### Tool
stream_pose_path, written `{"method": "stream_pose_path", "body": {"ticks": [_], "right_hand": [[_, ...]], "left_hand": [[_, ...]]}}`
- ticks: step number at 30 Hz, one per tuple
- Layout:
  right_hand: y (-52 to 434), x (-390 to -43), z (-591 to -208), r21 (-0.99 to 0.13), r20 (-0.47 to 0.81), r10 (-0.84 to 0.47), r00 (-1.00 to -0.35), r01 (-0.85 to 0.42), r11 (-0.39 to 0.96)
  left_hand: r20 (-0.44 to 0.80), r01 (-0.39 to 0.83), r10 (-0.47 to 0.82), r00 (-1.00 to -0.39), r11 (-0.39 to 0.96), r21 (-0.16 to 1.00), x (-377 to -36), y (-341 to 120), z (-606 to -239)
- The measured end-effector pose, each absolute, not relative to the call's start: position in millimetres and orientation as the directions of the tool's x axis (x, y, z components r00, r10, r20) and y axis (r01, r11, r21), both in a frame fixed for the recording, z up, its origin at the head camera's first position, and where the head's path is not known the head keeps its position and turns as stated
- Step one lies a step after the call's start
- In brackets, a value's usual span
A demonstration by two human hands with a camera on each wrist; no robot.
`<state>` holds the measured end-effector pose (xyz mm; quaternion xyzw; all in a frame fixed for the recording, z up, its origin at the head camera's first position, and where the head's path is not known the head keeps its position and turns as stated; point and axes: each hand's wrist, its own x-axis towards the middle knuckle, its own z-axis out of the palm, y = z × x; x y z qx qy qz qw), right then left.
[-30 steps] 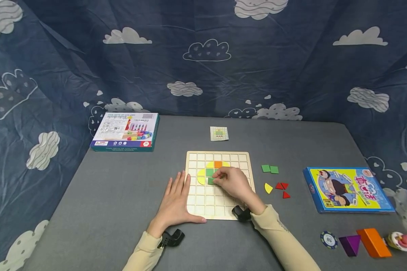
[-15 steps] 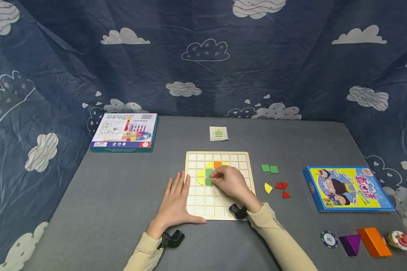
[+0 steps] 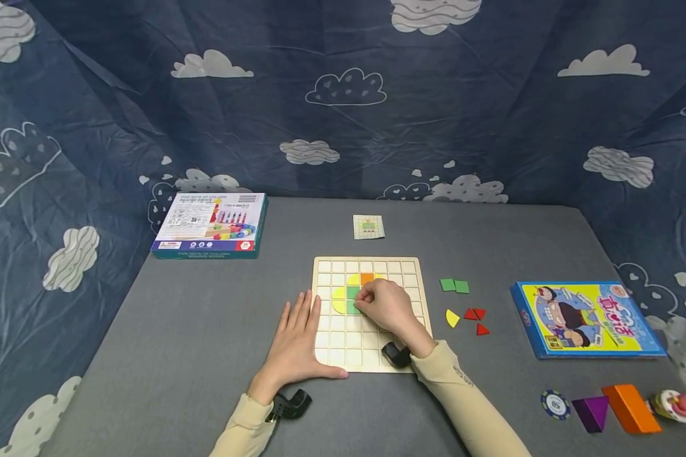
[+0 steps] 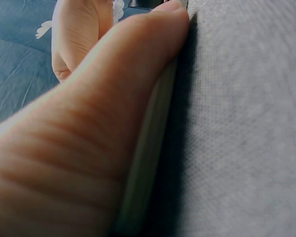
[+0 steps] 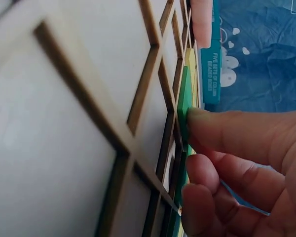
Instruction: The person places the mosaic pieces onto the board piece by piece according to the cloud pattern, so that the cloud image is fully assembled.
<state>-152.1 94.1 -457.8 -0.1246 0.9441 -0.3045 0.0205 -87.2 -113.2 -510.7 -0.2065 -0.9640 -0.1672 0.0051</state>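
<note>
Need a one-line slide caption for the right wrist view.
Right hand fingertips press a green tile into a cell of the wooden grid board.

The right hand [image 3: 390, 308] hides board cells — small card [image 3: 368, 226] print unreadable.

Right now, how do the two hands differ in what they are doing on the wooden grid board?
The left hand lies flat with straight fingers, pressing the wooden grid board at its left edge; the right hand is curled over the middle cells. The left hand holds nothing, while the right hand pinches a green tile in the grid. Both wear cream sleeves and rest on the board.
</note>
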Motion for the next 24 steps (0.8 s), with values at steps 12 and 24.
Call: {"method": "stream_pose_path", "body": {"ticks": [12, 24], "right_hand": [[107.7, -151.4, -458.0, -0.63, -0.052, -0.286, -0.957, -0.191, 0.753], [158.0, -155.9, -448.6, -0.698, 0.051, -0.237, -0.97, -0.204, 0.686]], "left_hand": [[0.09, 0.405, 0.397, -0.913, 0.862, 0.303, -87.0, -113.3, -510.3], [0.078, 0.397, 0.394, -0.916, 0.857, 0.329, -87.1, -112.6, -510.2]]}}
